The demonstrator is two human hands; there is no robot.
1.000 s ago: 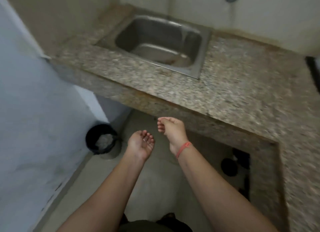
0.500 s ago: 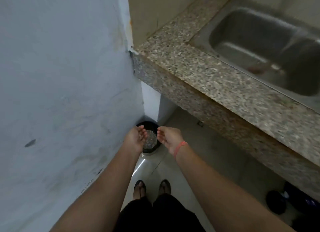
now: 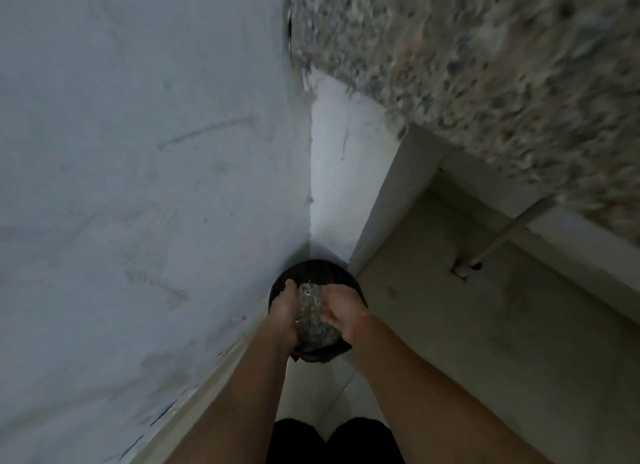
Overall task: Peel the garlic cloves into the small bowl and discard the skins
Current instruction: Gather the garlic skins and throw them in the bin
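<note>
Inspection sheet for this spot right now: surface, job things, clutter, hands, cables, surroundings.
Surface: pale floor.
Job's things: black bin in the corner, holding crumpled shiny litter; garlic, skins and bowl not seen.
Clutter: nothing seen.
Grips: left hand and right hand side by side over the bin's mouth; whether either holds anything is unclear.
Cables: nothing seen; a pale pipe runs under the counter.
Surroundings: speckled stone counter upper right, blurred; painted wall on the left.
</note>
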